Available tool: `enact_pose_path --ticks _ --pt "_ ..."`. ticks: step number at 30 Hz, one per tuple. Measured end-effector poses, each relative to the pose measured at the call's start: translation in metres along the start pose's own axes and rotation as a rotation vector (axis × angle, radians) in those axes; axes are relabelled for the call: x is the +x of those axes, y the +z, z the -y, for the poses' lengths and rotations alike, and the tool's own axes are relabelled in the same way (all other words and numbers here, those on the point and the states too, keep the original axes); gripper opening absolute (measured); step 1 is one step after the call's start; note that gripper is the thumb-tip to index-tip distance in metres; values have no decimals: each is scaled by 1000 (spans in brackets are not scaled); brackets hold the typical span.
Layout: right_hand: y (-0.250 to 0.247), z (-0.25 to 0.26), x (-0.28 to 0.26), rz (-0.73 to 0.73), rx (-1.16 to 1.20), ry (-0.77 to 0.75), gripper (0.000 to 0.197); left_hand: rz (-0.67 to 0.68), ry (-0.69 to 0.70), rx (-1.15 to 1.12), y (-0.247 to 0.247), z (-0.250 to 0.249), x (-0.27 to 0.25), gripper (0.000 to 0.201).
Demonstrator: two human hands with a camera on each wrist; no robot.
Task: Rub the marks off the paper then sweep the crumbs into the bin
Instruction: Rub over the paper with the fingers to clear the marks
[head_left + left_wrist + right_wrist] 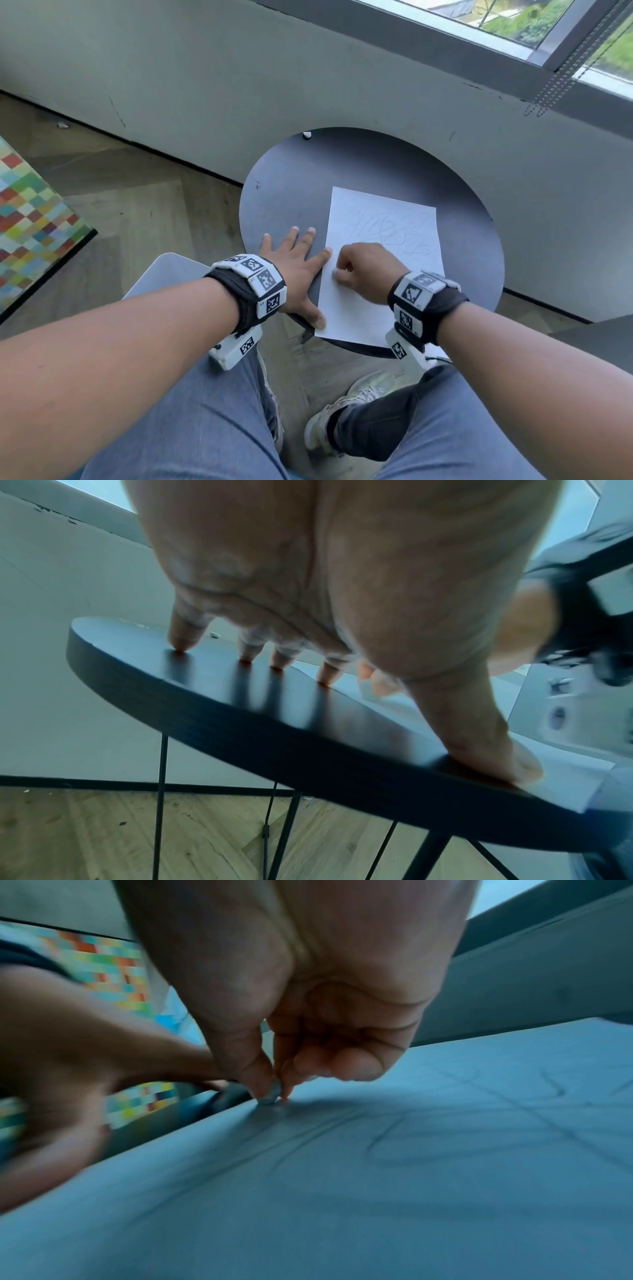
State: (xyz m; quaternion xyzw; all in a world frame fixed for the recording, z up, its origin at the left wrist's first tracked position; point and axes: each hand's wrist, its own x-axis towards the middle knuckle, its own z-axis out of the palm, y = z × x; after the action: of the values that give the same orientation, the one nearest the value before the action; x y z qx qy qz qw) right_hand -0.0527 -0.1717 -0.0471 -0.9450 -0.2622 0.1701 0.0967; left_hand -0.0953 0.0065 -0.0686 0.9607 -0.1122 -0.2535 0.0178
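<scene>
A white sheet of paper (383,240) with faint pencil scribbles lies on a round dark table (376,161). My right hand (363,270) pinches a small eraser (270,1096) between thumb and fingertips and presses it onto the paper (377,1177) near its left edge. My left hand (294,260) lies flat with spread fingers on the table (240,710), thumb and index finger touching the paper's left edge. In the left wrist view the fingertips (181,645) press on the tabletop. No bin shows in any view.
A small white scrap (306,134) sits at the table's far rim. A grey wall (171,85) and a window (513,20) stand behind. A multicoloured checked block (30,222) is on the wooden floor at left. My knees and a shoe (349,411) are below the table.
</scene>
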Motion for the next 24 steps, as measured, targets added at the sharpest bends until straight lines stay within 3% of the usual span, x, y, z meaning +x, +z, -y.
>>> enact_pose_path --ticks 3,10,16,19,22,24 --pt "-2 -5 11 -63 -14 65 13 5 -7 9 -1 -2 -1 142" --pt "11 22 -23 117 -46 -229 11 20 2 8 -2 -1 2 141" --pt "-5 -10 10 -50 22 76 14 27 -10 57 -5 -5 0 143" --pt "2 -1 -6 -36 -17 -55 12 43 -9 68 -9 -7 0 144" --pt "13 12 -34 87 -42 -258 13 63 -13 75 -10 -9 1 142" --pt "11 11 -34 131 -65 -260 14 67 -14 73 -10 -10 1 142"
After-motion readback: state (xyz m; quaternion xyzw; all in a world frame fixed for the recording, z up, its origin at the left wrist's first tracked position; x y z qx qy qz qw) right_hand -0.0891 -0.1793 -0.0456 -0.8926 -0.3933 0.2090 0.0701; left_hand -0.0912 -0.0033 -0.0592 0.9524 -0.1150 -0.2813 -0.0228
